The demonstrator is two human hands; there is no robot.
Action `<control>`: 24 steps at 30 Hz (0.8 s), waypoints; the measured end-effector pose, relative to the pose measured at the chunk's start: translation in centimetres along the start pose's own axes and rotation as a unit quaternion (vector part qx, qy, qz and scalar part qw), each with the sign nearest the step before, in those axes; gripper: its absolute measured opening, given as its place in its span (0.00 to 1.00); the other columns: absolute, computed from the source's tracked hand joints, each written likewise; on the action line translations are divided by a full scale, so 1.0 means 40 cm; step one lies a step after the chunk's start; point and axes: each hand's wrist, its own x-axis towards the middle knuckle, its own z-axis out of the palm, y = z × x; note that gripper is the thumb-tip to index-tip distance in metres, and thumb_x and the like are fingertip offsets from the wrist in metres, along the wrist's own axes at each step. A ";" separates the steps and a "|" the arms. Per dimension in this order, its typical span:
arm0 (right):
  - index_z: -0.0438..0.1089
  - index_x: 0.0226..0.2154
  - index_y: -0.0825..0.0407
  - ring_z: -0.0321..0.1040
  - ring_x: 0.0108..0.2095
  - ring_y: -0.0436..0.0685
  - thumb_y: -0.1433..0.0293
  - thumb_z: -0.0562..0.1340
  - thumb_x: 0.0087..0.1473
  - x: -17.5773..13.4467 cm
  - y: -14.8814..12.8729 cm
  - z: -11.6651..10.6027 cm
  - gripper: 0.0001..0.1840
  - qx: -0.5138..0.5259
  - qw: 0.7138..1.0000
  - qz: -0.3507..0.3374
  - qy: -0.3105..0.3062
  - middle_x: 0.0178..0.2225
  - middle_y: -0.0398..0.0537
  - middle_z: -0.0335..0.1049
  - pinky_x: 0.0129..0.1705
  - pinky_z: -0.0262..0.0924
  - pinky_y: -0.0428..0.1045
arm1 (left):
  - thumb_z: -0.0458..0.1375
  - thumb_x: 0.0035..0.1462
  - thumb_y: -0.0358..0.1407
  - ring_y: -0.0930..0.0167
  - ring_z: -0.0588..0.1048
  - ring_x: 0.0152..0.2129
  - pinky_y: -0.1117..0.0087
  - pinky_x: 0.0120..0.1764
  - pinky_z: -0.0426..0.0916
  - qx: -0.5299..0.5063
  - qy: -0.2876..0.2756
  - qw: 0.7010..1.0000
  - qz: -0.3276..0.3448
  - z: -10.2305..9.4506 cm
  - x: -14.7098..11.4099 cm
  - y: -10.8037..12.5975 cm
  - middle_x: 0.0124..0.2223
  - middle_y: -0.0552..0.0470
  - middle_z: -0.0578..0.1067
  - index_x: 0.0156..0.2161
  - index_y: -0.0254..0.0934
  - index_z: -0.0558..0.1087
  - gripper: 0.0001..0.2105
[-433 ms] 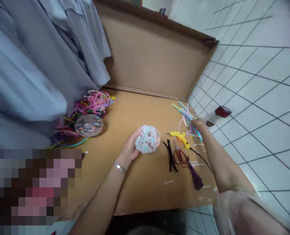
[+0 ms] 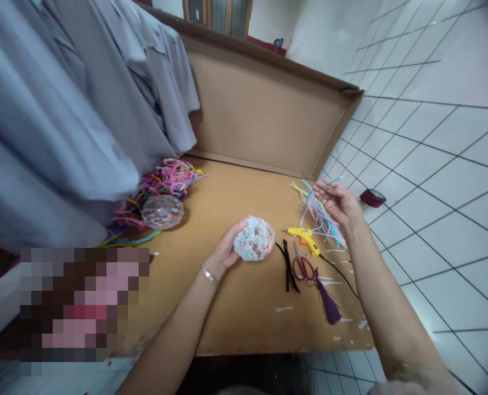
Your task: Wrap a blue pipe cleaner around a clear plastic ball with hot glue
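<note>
My left hand (image 2: 228, 247), with a silver bracelet at the wrist, is closed round the side of a round, clear object (image 2: 253, 238) covered in white, mint and orange bits. It is held over the table's middle. My right hand (image 2: 337, 202) is raised palm up beside the pastel pipe cleaners (image 2: 321, 216). A short light-blue pipe cleaner (image 2: 334, 179) sticks out at its fingertips. Just below lie a yellow glue gun (image 2: 303, 237), red-handled scissors (image 2: 303, 269), black pipe cleaners (image 2: 287, 269) and a purple tassel (image 2: 328, 302).
A pile of pink and mixed pipe cleaners (image 2: 172, 178) lies at the left, with a clear faceted bowl (image 2: 162, 212) in front. Grey-blue garments (image 2: 104, 109) hang over that side. A cardboard panel (image 2: 260, 104) stands behind the table (image 2: 235, 323). A red-lidded jar (image 2: 371, 198) is at the right.
My right hand has come up from the pastel pipe cleaners and turned palm up, with a light-blue one at its fingers. My left hand still holds the round object, tilted slightly differently.
</note>
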 end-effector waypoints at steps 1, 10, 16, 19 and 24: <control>0.70 0.32 0.52 0.75 0.34 0.50 0.76 0.66 0.48 -0.033 -0.003 0.029 0.07 0.035 0.997 -0.049 -0.054 0.32 0.43 0.78 0.37 0.71 0.46 | 0.65 0.50 0.38 0.64 0.78 0.44 0.65 0.52 0.69 0.003 -0.006 1.000 0.004 -0.003 0.000 0.000 0.43 0.47 0.81 0.41 0.34 0.77 0.14; 0.72 0.34 0.50 0.72 0.27 0.50 0.57 0.67 0.51 -0.232 0.092 0.206 0.13 0.032 0.968 -0.224 -0.107 0.26 0.41 0.76 0.34 0.67 0.47 | 0.66 0.43 0.47 0.51 0.70 0.56 0.56 0.59 0.63 0.003 -0.135 0.991 0.020 -0.006 -0.015 0.026 0.49 0.37 0.78 0.44 0.29 0.76 0.26; 0.75 0.33 0.51 0.70 0.30 0.50 0.60 0.67 0.50 -0.258 0.209 0.190 0.12 -0.016 0.983 -0.175 -0.046 0.30 0.43 0.75 0.36 0.66 0.47 | 0.64 0.45 0.48 0.52 0.69 0.58 0.54 0.60 0.61 -0.030 -0.111 0.993 0.032 0.004 -0.017 0.034 0.50 0.38 0.78 0.43 0.30 0.76 0.25; 0.75 0.34 0.51 0.71 0.33 0.50 0.61 0.67 0.51 -0.274 0.198 0.179 0.11 -0.014 0.979 -0.203 -0.013 0.36 0.45 0.76 0.36 0.66 0.48 | 0.65 0.44 0.48 0.52 0.70 0.57 0.54 0.60 0.61 -0.040 -0.095 0.994 0.047 0.002 -0.012 0.030 0.49 0.39 0.79 0.42 0.31 0.77 0.24; 0.72 0.36 0.52 0.71 0.27 0.50 0.63 0.65 0.55 -0.332 0.124 0.173 0.10 0.005 0.956 -0.281 0.088 0.32 0.45 0.76 0.31 0.67 0.48 | 0.69 0.41 0.48 0.53 0.74 0.52 0.55 0.58 0.65 -0.022 -0.069 0.996 0.052 -0.012 -0.005 0.022 0.44 0.41 0.81 0.41 0.32 0.77 0.25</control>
